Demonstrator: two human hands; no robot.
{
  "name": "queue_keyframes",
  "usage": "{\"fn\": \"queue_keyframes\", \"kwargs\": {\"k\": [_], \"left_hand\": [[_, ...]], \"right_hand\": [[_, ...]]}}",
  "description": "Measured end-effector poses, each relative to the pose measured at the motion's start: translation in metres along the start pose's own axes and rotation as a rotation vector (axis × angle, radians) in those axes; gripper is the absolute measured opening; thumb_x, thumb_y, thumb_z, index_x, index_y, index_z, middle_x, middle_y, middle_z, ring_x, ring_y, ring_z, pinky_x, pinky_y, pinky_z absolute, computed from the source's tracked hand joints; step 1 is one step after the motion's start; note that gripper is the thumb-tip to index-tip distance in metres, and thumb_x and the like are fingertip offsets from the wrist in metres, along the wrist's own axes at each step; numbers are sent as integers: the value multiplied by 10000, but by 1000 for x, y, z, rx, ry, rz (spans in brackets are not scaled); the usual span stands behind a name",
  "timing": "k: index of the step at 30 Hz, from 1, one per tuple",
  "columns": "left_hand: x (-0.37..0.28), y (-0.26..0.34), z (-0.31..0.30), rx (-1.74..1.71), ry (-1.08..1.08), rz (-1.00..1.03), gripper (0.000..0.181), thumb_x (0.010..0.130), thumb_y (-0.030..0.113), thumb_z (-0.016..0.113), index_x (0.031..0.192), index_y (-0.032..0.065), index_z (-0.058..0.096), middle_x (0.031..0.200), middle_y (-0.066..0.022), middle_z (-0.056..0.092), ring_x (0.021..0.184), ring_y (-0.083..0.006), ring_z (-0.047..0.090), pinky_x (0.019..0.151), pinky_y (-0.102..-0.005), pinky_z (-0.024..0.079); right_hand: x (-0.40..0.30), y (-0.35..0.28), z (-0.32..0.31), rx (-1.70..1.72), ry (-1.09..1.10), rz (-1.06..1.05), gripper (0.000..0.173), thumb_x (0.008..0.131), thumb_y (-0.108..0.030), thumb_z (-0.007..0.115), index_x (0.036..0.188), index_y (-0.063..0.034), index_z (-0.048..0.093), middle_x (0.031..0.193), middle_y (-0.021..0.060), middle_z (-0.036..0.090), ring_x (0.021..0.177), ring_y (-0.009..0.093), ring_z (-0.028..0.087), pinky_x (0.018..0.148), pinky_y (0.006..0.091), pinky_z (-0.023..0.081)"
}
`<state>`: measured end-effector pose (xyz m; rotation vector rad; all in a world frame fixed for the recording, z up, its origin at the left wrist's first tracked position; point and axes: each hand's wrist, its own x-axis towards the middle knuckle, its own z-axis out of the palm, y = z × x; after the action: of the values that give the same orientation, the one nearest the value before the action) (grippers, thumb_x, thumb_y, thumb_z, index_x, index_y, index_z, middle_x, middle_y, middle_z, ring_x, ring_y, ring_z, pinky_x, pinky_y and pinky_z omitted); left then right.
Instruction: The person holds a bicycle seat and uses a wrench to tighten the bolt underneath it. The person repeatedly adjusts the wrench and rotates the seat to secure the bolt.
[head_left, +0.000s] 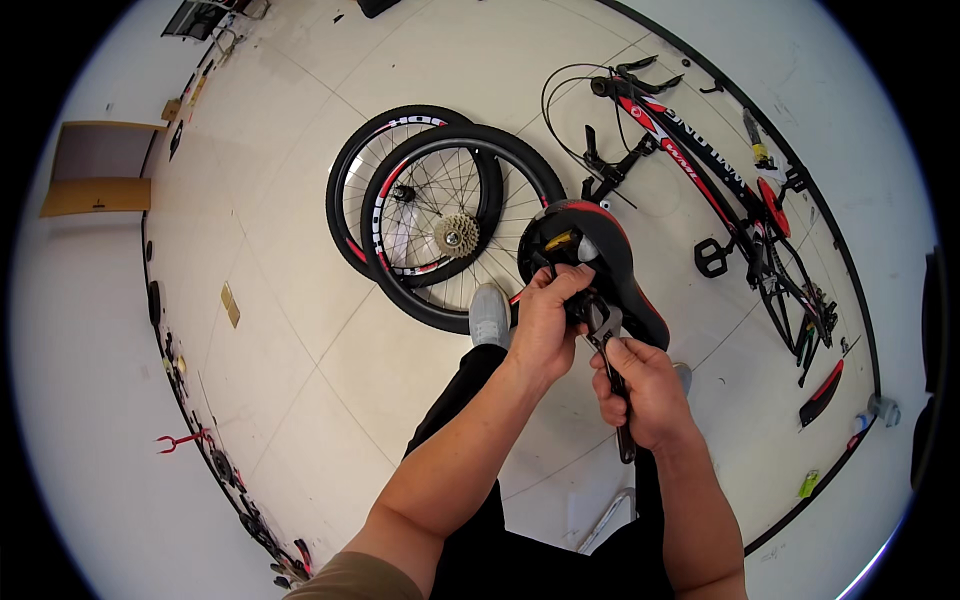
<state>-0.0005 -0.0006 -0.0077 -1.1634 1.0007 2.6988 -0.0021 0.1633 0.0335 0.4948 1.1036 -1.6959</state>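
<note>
A black bicycle saddle (613, 247) with red edging is turned so that its hollow underside faces me. My left hand (551, 319) grips the clamp area under the saddle, its thumb near the rails; the fingers hide most of the clamp. In my right hand (643, 386) is a dark adjustable wrench (604, 321), held by its handle. The wrench's jaws are at the clamp, just right of my left hand; what they bear on is hidden. Something yellow (561, 240) shows inside the saddle's underside.
Two bicycle wheels (465, 135) lie overlapping on the tiled floor, the upper one with a cassette (456, 235). A black and red bicycle frame (697, 154) lies to the right, near a mudguard (822, 394). My shoe (489, 311) touches or nearly touches the upper wheel. Parts line the left wall, including a red fork (180, 441).
</note>
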Motion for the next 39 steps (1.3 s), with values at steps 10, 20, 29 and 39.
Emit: {"fn": "queue_keyframes", "kwargs": {"k": [10,20,29,39], "left_hand": [[-1,-2,1,-19,22,9,124,908,160,691,825,152,600,809,31,604,788,-104,575,744,-311,449],[-3,0,0,-68,-3,24,103,922,176,698,879,159,606,839,39,616,821,-111,584,783,-331,445],[-5,2,0,-81,-32,25,119,942,197,699,892,166,595,858,46,614,834,-105,583,783,-334,452],[-1,-1,-1,-133,-121,-15,123,982,177,681,960,193,561,898,66,632,824,-79,616,745,-322,502]], "right_hand": [[2,1,-2,58,-1,10,295,1050,-291,556,961,-13,597,677,65,580,456,105,424,425,272,337],[3,5,-1,147,-15,27,317,1035,-317,591,946,-13,605,663,56,579,449,110,428,418,272,343],[6,11,-4,130,-6,12,340,1033,-343,599,937,-17,603,657,43,574,447,99,417,415,259,331],[7,3,-11,199,-6,25,352,1047,-367,567,931,-37,594,636,30,553,439,89,396,414,251,312]]}}
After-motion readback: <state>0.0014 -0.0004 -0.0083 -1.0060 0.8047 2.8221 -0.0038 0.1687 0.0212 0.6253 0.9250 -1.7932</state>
